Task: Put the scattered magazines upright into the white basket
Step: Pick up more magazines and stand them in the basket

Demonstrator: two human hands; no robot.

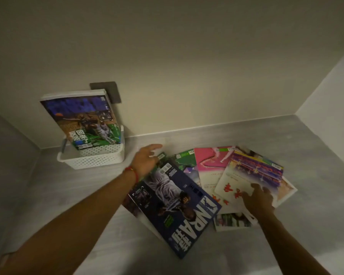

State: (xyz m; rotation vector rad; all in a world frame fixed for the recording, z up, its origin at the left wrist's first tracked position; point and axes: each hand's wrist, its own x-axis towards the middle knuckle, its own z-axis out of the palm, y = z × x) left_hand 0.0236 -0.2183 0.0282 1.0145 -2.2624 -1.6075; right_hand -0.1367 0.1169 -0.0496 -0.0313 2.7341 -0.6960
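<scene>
Right of white basket (96, 158): blue magazine (175, 207), long axis diagonal, under released left hand (146, 158); right hand (259, 197) pressing white-red magazine (233, 185).

Beige wall (187, 56), grey floor (68, 195) (dim light)

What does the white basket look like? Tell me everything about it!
The white basket looks like plastic, with rows of small holes in its walls and a grey handle at one end. It sits on the grey floor by the wall, left of the scattered pile. Magazines stand in it, leaning back against the wall. No hand touches it.
</scene>
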